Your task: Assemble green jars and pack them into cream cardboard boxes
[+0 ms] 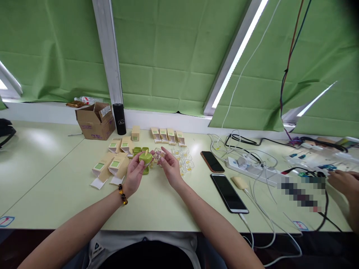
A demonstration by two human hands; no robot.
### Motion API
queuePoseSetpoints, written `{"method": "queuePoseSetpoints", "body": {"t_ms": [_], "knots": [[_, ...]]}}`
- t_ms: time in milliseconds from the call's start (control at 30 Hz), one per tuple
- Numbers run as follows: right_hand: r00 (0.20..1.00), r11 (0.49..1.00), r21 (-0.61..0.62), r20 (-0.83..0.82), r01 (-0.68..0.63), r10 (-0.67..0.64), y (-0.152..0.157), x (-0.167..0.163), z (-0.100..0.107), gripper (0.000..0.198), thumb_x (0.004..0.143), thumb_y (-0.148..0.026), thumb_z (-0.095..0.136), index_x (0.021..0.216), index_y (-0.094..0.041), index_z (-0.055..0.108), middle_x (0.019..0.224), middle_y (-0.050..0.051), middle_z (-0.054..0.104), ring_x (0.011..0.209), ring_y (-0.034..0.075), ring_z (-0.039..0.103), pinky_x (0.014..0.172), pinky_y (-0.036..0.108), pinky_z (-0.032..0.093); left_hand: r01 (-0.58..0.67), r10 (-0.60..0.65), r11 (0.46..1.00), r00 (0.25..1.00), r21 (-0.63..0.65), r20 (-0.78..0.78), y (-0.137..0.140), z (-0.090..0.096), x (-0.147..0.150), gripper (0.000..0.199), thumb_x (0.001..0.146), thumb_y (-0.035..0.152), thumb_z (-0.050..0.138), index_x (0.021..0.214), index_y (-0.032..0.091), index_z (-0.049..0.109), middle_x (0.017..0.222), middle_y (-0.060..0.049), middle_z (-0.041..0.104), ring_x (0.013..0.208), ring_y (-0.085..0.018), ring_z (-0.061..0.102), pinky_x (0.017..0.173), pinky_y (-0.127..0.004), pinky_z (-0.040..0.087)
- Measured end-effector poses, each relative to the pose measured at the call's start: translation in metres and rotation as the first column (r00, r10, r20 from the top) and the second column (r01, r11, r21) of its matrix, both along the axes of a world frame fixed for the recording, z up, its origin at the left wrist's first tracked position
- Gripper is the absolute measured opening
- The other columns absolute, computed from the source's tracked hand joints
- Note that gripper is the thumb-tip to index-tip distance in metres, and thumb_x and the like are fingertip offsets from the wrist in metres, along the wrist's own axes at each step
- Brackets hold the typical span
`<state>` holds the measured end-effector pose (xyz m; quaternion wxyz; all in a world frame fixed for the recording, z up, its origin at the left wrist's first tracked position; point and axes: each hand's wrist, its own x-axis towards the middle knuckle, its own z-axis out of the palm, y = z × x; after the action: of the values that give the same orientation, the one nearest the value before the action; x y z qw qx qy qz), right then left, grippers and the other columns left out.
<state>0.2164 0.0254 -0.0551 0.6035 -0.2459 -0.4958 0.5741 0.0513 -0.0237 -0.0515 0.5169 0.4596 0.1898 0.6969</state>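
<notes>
My left hand (135, 175) grips a small rounded green case (145, 158) with a pale yellow tab on top. Pinched in the fingers of my right hand (171, 168) is a small clear plastic piece with a purplish tint (158, 153), held close beside the case. Several similar green cases (137, 150) lie on the table just behind and below my left hand, partly hidden by it. To the right of my right hand, clear plastic cups with yellow bits inside (188, 163) are gathered in a cluster.
Open beige cartons (117, 164) stand at left, with more cartons (171, 136) behind. Further back are a cardboard box (95, 123) and a black bottle (119, 119). Two phones (229, 193), a power strip (252, 172) and tangled cables lie right. Another person's hand (343, 183) reaches in far right.
</notes>
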Motion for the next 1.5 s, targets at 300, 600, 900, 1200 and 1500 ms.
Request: {"method": "queuePoseSetpoints", "body": {"t_ms": [300,600,900,1200,1500], "knots": [[0.871,0.913,-0.171,-0.407,-0.37,0.277,-0.005,0.009,0.019,0.037,0.084,-0.034,0.069,0.119,-0.024,0.063,0.098,0.011,0.077,0.082,0.022,0.068,0.075,0.037,0.053,-0.163,0.164,0.986,0.986,-0.027,0.041,0.007,0.003,-0.003,0.032,0.095,0.043,0.072,0.117,0.019,0.07,0.122,-0.013,0.075,0.126,-0.032,0.068,0.102,-0.049,0.059],[0.896,0.931,-0.196,-0.388,-0.309,0.216,-0.005,0.008,0.019,0.035,0.085,-0.037,0.061,0.118,-0.025,0.061,0.093,0.008,0.075,0.078,0.023,0.068,0.072,0.04,0.054,-0.143,0.143,0.988,0.99,-0.057,0.01,0.006,0.003,-0.002,0.029,0.096,0.041,0.071,0.117,0.021,0.068,0.126,-0.012,0.073,0.129,-0.031,0.065,0.101,-0.046,0.058],[0.997,0.997,0.051,-0.053,0.054,-0.052,-0.008,0.007,0.013,0.058,0.077,-0.043,0.085,0.126,-0.03,0.058,0.119,0.006,0.066,0.103,0.026,0.068,0.082,0.045,0.063,-0.095,0.103,0.987,0.993,-0.129,0.052,0.011,0.001,-0.009,0.043,0.084,0.028,0.084,0.12,0.023,0.06,0.123,-0.01,0.074,0.125,-0.028,0.067,0.108,-0.048,0.051],[0.769,0.721,0.614,0.275,0.321,-0.577,-0.018,0.001,0.001,0.041,0.089,-0.024,0.071,0.129,-0.026,0.062,0.13,0.013,0.054,0.123,0.029,0.058,0.098,0.046,0.058,-0.086,0.094,0.987,0.994,-0.132,0.052,0.013,0.002,-0.007,0.039,0.089,0.035,0.081,0.12,0.021,0.061,0.132,-0.012,0.071,0.129,-0.026,0.064,0.107,-0.044,0.051],[0.727,0.57,0.793,0.26,0.214,-0.635,-0.02,-0.003,-0.005,0.047,0.091,-0.022,0.072,0.134,-0.029,0.054,0.126,0.013,0.059,0.122,0.032,0.06,0.103,0.056,0.055,0.015,-0.011,0.992,0.999,-0.128,0.034,0.009,0.008,0.003,0.037,0.094,0.046,0.074,0.119,0.022,0.062,0.133,-0.013,0.071,0.136,-0.028,0.061,0.11,-0.044,0.051]]}}
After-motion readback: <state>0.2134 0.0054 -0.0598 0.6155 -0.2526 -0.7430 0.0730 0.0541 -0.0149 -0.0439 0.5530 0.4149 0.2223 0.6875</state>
